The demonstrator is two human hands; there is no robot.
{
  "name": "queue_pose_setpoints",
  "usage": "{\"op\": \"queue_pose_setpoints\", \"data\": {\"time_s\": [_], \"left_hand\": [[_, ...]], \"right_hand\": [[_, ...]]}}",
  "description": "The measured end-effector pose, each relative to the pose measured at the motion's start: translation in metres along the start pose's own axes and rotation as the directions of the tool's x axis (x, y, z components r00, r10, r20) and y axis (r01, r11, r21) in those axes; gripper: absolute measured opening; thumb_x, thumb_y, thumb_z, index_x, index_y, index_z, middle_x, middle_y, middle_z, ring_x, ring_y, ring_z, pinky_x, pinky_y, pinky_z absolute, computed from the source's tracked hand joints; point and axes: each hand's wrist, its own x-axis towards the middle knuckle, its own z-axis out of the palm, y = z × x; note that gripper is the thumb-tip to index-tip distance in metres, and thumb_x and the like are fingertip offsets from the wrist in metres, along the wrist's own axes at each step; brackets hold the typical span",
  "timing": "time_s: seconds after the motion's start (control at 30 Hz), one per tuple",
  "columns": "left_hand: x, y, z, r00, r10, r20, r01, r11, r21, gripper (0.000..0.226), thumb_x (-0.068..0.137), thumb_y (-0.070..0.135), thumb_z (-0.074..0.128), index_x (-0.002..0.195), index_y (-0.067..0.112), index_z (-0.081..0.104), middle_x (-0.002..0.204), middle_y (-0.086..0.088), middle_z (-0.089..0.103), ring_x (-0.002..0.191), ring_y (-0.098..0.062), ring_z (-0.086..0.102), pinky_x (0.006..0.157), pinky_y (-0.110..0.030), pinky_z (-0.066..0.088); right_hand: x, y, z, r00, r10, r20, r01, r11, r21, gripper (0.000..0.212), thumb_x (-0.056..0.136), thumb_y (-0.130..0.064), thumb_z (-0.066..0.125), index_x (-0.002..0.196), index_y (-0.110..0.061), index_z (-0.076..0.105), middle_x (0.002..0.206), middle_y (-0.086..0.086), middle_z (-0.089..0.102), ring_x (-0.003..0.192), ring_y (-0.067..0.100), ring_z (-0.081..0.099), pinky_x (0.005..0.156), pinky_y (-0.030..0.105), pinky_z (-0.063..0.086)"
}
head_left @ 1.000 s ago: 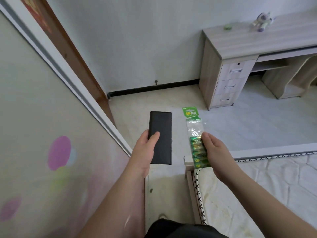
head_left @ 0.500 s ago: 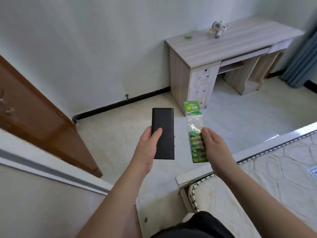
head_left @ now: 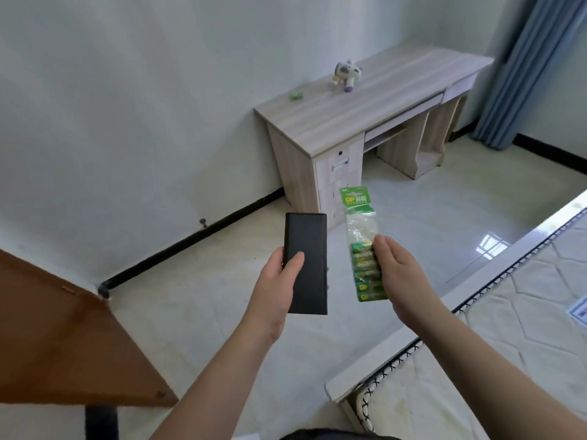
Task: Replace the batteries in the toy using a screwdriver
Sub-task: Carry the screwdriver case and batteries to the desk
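Both hands are held out in front of the person, above the pale tiled floor point(head_left: 222, 300). Nearest, the left hand point(head_left: 276, 287) grips a flat black rectangular case point(head_left: 307, 265) upright, its thumb lying across the case's front and the fingers wrapped behind; what the case contains cannot be told. Just beside it, the right hand point(head_left: 401, 274) pinches a pack of green batteries point(head_left: 365, 265) by its right edge, thumb on the front, the other fingers hidden behind. The pack hangs upright with its green card header at the top and clear wrap below it; the batteries sit stacked in the lower part. Case and pack stand side by side without touching.

At lower right lies the corner of a bed with a white quilted mattress point(head_left: 508, 344) and a pale frame. At lower left a brown wooden door point(head_left: 63, 338) leans into view.

Farther off, a light wood desk point(head_left: 365, 106) with drawers stands against the white wall. On its top, well apart from the hands, lies the toy point(head_left: 346, 74), a small white plush-looking figure with purple parts. To the toy's left sits a small green object point(head_left: 295, 95), too small to identify. A blue curtain point(head_left: 527, 68) hangs at the far right, beyond the desk.
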Motion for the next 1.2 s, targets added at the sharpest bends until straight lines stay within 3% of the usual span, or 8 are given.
{"op": "queue_pose_setpoints", "data": {"time_s": [0.23, 0.4, 0.67, 0.83, 1.0, 1.2], "left_hand": [[0.047, 0.019, 0.016, 0.993, -0.038, 0.11, 0.031, 0.997, 0.066, 0.018, 0.099, 0.032, 0.052, 0.114, 0.031, 0.062, 0.113, -0.005, 0.071, 0.108, -0.029, 0.066, 0.098, -0.053, 0.05], [0.097, 0.036, 0.015, 0.967, -0.046, 0.251, 0.019, 0.994, 0.109, 0.028, 0.097, 0.034, 0.054, 0.123, 0.026, 0.06, 0.116, -0.008, 0.07, 0.109, -0.033, 0.065, 0.098, -0.054, 0.05], [0.196, 0.054, -0.012, 0.872, -0.087, 0.483, 0.058, 0.996, 0.075, 0.02, 0.102, 0.025, 0.047, 0.118, 0.022, 0.059, 0.104, -0.013, 0.073, 0.099, -0.033, 0.069, 0.089, -0.049, 0.056], [0.256, 0.069, -0.037, 0.787, -0.122, 0.604, 0.009, 0.982, 0.187, 0.016, 0.1, 0.034, 0.049, 0.113, 0.032, 0.059, 0.112, -0.005, 0.071, 0.105, -0.029, 0.067, 0.094, -0.051, 0.054], [0.292, 0.09, -0.061, 0.753, -0.14, 0.643, 0.039, 0.985, 0.169, 0.017, 0.101, 0.032, 0.048, 0.114, 0.029, 0.058, 0.113, -0.008, 0.07, 0.106, -0.031, 0.066, 0.095, -0.052, 0.053], [0.316, 0.101, -0.069, 0.75, -0.147, 0.645, 0.05, 0.985, 0.166, 0.016, 0.101, 0.033, 0.048, 0.112, 0.031, 0.059, 0.114, -0.008, 0.07, 0.107, -0.031, 0.066, 0.096, -0.052, 0.052]], "right_hand": [[0.027, -0.008, -0.01, 0.992, 0.012, -0.123, -0.011, 1.0, 0.007, 0.034, 0.103, -0.04, 0.035, 0.094, -0.022, 0.062, 0.082, 0.005, 0.062, 0.073, 0.017, 0.057, 0.07, 0.036, 0.049], [0.042, -0.011, 0.001, 0.965, -0.072, -0.251, 0.035, 0.989, -0.146, 0.031, 0.103, -0.035, 0.034, 0.087, -0.022, 0.057, 0.073, -0.004, 0.057, 0.068, 0.012, 0.053, 0.06, 0.028, 0.04], [0.095, -0.025, 0.057, 0.878, -0.042, -0.477, -0.031, 0.989, -0.144, 0.033, 0.103, -0.038, 0.033, 0.095, -0.02, 0.06, 0.081, 0.003, 0.062, 0.078, 0.022, 0.06, 0.074, 0.038, 0.048], [0.127, -0.036, 0.109, 0.798, 0.05, -0.601, -0.082, 0.996, -0.026, 0.033, 0.104, -0.037, 0.034, 0.087, -0.02, 0.058, 0.075, 0.0, 0.059, 0.067, 0.013, 0.056, 0.06, 0.025, 0.045], [0.151, -0.044, 0.143, 0.785, 0.073, -0.615, -0.081, 0.997, 0.014, 0.033, 0.103, -0.039, 0.033, 0.096, -0.021, 0.06, 0.079, 0.003, 0.061, 0.073, 0.018, 0.06, 0.069, 0.035, 0.05], [0.169, -0.054, 0.154, 0.762, 0.082, -0.642, -0.066, 0.997, 0.05, 0.034, 0.103, -0.04, 0.033, 0.092, -0.021, 0.06, 0.08, 0.005, 0.062, 0.075, 0.021, 0.06, 0.074, 0.042, 0.053]]}}
